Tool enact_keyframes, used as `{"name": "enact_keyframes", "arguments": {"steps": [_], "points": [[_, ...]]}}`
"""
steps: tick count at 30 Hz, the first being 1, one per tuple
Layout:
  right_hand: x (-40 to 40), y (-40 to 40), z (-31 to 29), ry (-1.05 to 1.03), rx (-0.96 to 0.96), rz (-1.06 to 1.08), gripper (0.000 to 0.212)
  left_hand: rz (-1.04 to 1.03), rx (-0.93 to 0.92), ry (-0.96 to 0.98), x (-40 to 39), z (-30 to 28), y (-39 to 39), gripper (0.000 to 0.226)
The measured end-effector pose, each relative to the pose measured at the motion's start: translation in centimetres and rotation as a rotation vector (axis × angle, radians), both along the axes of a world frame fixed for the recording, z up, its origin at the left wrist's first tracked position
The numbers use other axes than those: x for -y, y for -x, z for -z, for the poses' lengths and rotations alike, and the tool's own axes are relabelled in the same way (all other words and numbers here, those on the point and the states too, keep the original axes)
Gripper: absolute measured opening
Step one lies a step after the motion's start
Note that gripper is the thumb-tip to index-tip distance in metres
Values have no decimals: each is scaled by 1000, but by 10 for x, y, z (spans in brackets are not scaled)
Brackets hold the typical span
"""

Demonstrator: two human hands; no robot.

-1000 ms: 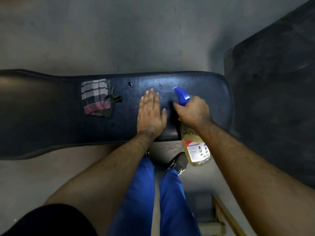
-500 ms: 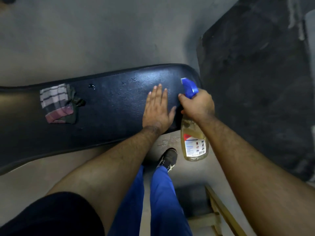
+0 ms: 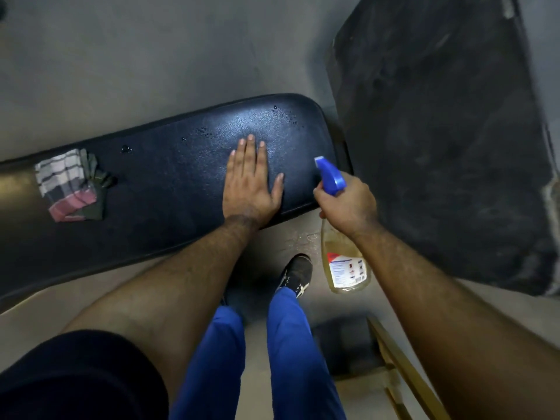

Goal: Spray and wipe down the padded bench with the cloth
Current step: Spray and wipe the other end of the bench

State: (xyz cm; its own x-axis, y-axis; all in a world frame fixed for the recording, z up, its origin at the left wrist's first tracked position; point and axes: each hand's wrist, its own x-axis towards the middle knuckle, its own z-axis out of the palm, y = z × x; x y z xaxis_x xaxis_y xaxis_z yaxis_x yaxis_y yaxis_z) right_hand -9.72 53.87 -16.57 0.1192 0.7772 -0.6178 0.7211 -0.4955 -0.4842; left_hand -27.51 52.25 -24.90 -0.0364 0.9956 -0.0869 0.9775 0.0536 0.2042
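Now my left hand (image 3: pixel 253 183) rests flat, fingers straight, on the padded bench (image 3: pixel 169 183); my right hand (image 3: pixel 348 204) grips the spray bottle (image 3: pixel 344 262). I should mist evenly, then fetch the cloth (image 3: pixel 71 184) lying well left.

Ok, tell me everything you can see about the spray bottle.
The spray bottle is clear plastic holding yellowish liquid, with a blue trigger head and a white, red and blue printed label low on its body. The right hand grips its neck, holding it in the air beside the near right end of the padded bench, nozzle pointing up and away towards the bench, body hanging down over the floor. Only the hand touches it.
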Motion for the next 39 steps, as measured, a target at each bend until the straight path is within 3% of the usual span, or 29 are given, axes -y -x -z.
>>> {"name": "enact_keyframes", "arguments": {"steps": [8, 13, 17, 22, 28, 31, 39], "points": [[41, 4, 8, -42, 59, -32, 34, -11, 42, -40, 0, -1, 2, 61], [61, 38, -2, -82, -7, -106, 28, -109, 307, -100, 16, -24, 35, 49], [71, 79, -9, -115, -49, -189, 24, -185, 123, -193, 84, -24, 111, 46], [84, 118, -6, -153, 31, -245, 28, -228, -103, -97, 123, 6, 156, 59], [109, 136, -7, -174, 59, -304, 34, -206, -35, -69, 121, 2, 162, 61], [124, 159, -15, -161, 32, -385, 25, -169, 60, -74, 135, -15, 176, 61], [144, 243, -16, -171, 35, -480, 21, -201, -2, 19, 192, -10, 225, 66]]}}
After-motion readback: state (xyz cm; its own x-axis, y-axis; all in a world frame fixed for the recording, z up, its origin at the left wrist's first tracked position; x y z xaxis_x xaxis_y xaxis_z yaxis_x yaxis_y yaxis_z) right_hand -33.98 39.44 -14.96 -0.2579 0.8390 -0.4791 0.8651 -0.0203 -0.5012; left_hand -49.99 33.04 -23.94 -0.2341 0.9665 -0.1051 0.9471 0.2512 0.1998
